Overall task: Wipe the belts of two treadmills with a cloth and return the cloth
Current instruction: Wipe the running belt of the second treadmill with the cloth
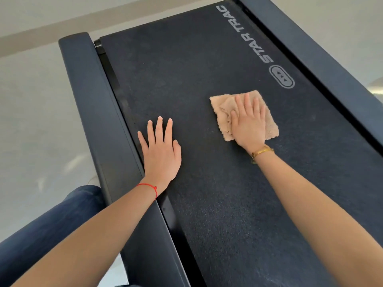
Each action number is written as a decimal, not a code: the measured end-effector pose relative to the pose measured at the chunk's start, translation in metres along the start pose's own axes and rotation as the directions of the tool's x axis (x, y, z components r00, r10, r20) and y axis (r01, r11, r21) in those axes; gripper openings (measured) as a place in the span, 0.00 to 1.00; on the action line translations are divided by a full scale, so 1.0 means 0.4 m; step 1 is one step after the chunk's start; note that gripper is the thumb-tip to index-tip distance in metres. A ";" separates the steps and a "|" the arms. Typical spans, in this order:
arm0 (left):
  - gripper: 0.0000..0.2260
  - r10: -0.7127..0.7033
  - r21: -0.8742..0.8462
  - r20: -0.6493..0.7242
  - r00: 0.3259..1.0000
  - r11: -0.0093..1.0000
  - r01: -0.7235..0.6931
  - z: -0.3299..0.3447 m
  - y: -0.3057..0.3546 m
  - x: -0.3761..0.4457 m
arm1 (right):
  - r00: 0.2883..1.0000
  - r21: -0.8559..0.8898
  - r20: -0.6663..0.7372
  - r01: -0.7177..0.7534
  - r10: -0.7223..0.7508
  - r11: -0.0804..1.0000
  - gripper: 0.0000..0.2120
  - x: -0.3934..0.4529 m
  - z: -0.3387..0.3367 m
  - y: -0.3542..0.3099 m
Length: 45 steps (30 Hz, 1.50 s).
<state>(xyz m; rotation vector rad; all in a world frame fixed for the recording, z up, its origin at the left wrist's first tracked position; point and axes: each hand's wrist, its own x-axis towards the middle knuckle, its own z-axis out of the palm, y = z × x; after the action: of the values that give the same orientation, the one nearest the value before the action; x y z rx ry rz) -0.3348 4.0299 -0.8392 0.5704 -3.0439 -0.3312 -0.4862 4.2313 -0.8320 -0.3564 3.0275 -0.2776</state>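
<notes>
Head view: pale glossy floor (31, 121) surrounds a treadmill; its black, grainy belt (207, 183) runs between smooth dark side rails (93, 112). Right hand (248, 123), fingers straight, presses a tan, fluffy folded cloth (221, 112) onto the belt. Left hand (160, 150) lies flat, fingers spread.

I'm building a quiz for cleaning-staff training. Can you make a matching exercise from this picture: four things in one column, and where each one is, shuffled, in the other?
1. cloth
2. left hand
3. right hand
4. logo

A. printed on the belt, beyond the cloth
B. flat on the bare belt, near the left side rail
C. pressing flat on the cloth
D. on the belt, under a hand

Pairs: 1-D, 2-B, 3-C, 4-A
</notes>
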 end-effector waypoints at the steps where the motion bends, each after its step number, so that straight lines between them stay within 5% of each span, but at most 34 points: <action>1: 0.26 -0.008 -0.005 -0.016 1.000 1.000 0.008 0.006 0.003 0.001 | 1.000 0.011 -0.003 -0.031 0.031 0.999 0.26 0.040 -0.003 -0.003; 7: 0.27 -0.015 0.019 -0.043 0.999 1.000 0.016 0.018 0.001 0.007 | 0.995 0.038 0.051 -0.082 0.080 0.996 0.27 0.269 -0.012 -0.109; 10: 0.27 -0.019 0.020 -0.038 0.999 1.000 0.020 0.018 0.004 0.009 | 0.989 -0.040 0.079 0.128 -0.124 0.991 0.27 0.302 -0.008 -0.207; 13: 0.27 -0.018 0.024 -0.028 0.999 1.000 0.019 0.014 0.004 0.008 | 0.911 -0.098 0.096 0.410 -0.402 0.907 0.28 0.249 0.003 -0.283; 16: 0.28 -0.017 0.020 -0.021 1.000 1.000 0.018 0.008 0.005 0.006 | 0.858 -0.070 0.152 0.505 -0.491 0.860 0.26 0.189 0.020 -0.259; 19: 0.27 -0.010 0.012 -0.022 1.000 1.000 0.011 0.005 0.006 0.003 | 0.914 -0.058 0.103 0.398 -0.391 0.915 0.26 0.174 0.005 -0.143; 22: 0.26 -0.009 0.002 -0.026 1.000 1.000 0.009 0.004 0.006 0.001 | 0.991 -0.056 0.043 0.130 -0.127 0.990 0.26 0.163 -0.026 0.030; 25: 0.26 0.001 0.011 -0.026 1.000 1.000 -0.001 0.001 0.009 0.000 | 0.999 -0.017 0.010 -0.031 0.032 0.999 0.26 0.104 -0.046 0.145; 38: 0.26 0.156 0.099 0.047 0.987 0.982 -0.160 -0.023 0.002 -0.034 | 0.914 -0.024 0.151 0.383 -0.376 0.923 0.26 -0.335 -0.010 0.021; 45: 0.25 0.257 0.062 0.085 0.963 0.963 -0.263 -0.037 -0.013 -0.085 | 0.980 0.009 0.079 0.180 -0.181 0.984 0.25 -0.449 -0.020 0.107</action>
<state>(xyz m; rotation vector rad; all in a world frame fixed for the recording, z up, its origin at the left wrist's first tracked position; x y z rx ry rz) -0.3004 4.0344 -0.8255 0.1570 -3.1618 -0.2378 -0.3223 4.3160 -0.8219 -0.6282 2.9198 -0.2712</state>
